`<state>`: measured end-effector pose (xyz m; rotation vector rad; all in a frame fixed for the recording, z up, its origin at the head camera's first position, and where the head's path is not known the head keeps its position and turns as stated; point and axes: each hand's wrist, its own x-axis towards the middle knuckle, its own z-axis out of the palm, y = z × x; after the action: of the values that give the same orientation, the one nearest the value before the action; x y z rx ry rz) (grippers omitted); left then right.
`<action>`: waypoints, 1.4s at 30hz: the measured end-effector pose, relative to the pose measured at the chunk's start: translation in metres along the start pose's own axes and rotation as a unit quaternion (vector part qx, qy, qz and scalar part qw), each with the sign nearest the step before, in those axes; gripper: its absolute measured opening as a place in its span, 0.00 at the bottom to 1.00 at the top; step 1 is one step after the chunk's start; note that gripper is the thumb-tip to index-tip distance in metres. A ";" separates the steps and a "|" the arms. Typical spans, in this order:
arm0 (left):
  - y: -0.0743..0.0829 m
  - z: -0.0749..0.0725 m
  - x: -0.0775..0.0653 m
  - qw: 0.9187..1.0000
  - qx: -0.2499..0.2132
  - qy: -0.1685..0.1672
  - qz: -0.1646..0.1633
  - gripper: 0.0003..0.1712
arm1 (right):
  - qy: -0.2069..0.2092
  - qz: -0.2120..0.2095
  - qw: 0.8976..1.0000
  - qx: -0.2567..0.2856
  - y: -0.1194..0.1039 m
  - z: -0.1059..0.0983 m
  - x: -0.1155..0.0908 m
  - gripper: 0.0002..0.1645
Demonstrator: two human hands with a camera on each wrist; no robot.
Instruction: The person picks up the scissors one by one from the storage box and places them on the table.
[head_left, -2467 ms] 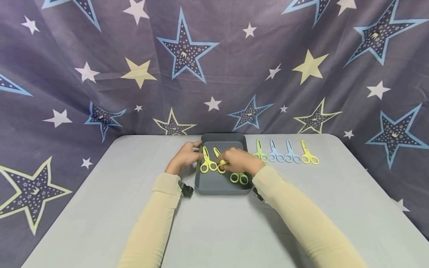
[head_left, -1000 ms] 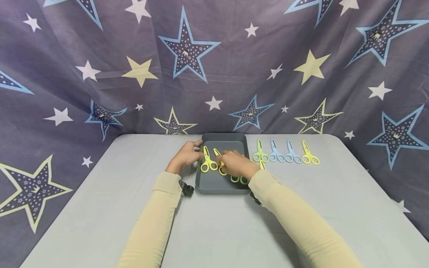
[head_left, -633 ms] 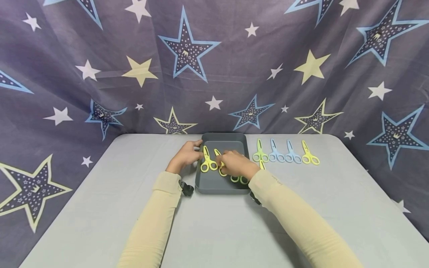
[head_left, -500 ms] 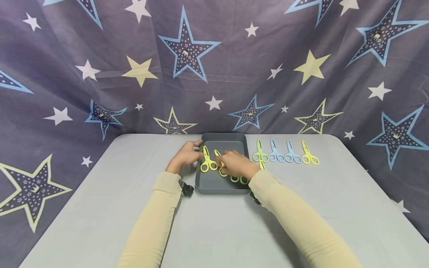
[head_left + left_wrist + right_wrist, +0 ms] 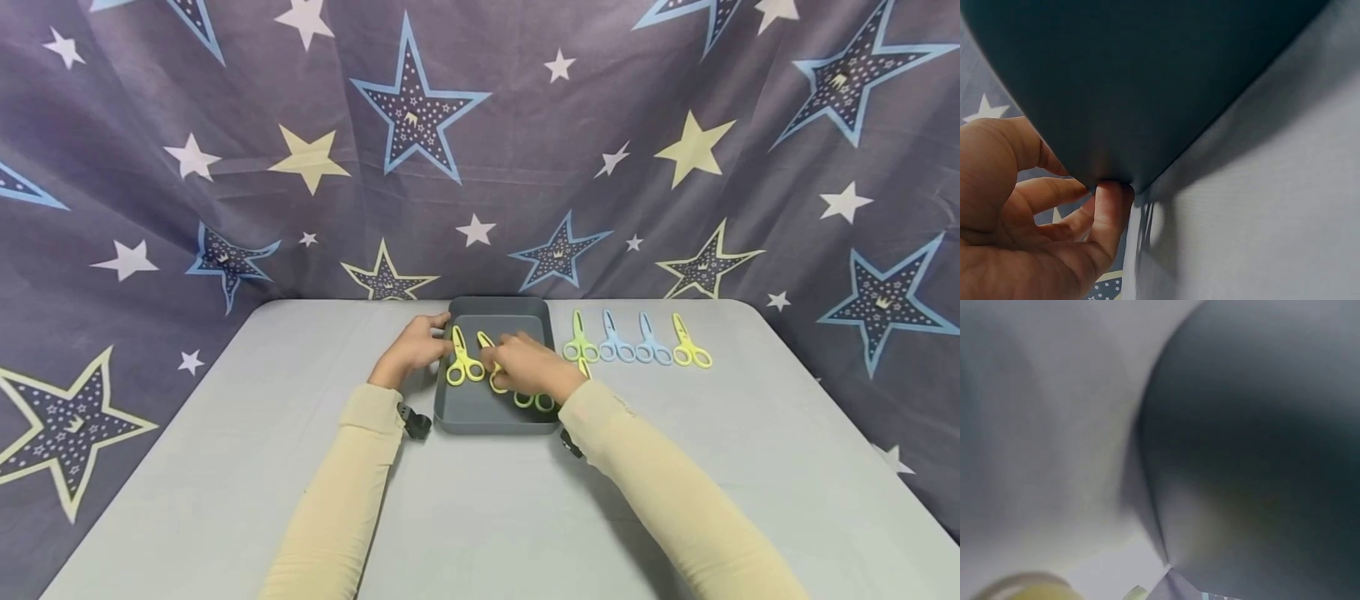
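Yellow scissors (image 5: 462, 353) lie in the left part of a dark grey tray (image 5: 480, 425). My left hand (image 5: 415, 348) holds the tray's left side, thumb over the rim; in the left wrist view its fingertips touch the tray's outer wall (image 5: 1122, 100). Inside the tray, my right hand (image 5: 528, 365) pinches a second pair of yellow scissors (image 5: 486, 340), whose far tip shows beyond the fingers. Green scissors (image 5: 534, 402) lie under the right wrist, only their handles showing. The right wrist view shows the tray's outer wall (image 5: 1254, 444) but no fingers.
Right of the tray, green scissors (image 5: 581, 345), two blue scissors (image 5: 616, 343) and yellow scissors (image 5: 687, 348) stand in a row on the pale table (image 5: 480, 517). A yellow tip (image 5: 585, 367) peeks out beside the right sleeve. A star-patterned cloth (image 5: 480, 167) hangs behind.
Since the earliest frame my right hand has shifted slightly left and nearer, baring a yellow tip beside the sleeve. Over the last second hardly anything moves; the left hand stays on the tray.
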<state>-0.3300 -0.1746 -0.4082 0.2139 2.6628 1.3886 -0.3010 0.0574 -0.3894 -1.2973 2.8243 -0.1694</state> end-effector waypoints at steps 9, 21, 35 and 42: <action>0.000 0.001 -0.001 1.000 0.002 -0.005 0.002 0.48 | 0.009 0.004 1.000 0.001 -0.008 -0.005 -0.007 0.12; 0.002 0.001 -0.001 1.000 -0.005 -0.004 -0.001 0.47 | 0.019 0.015 1.000 -0.001 -0.010 -0.007 -0.013 0.12; 0.001 0.000 0.001 1.000 -0.005 -0.001 0.005 0.47 | 0.092 0.005 0.994 -0.059 -0.011 -0.015 -0.026 0.08; 0.000 -0.001 0.000 1.000 -0.010 -0.005 0.006 0.48 | 0.131 -0.005 0.987 -0.097 -0.011 -0.020 -0.037 0.07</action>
<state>-0.3300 -0.1753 -0.4078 0.2339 2.6424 1.4122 -0.2702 0.0796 -0.3691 -1.4241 3.1235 -0.0691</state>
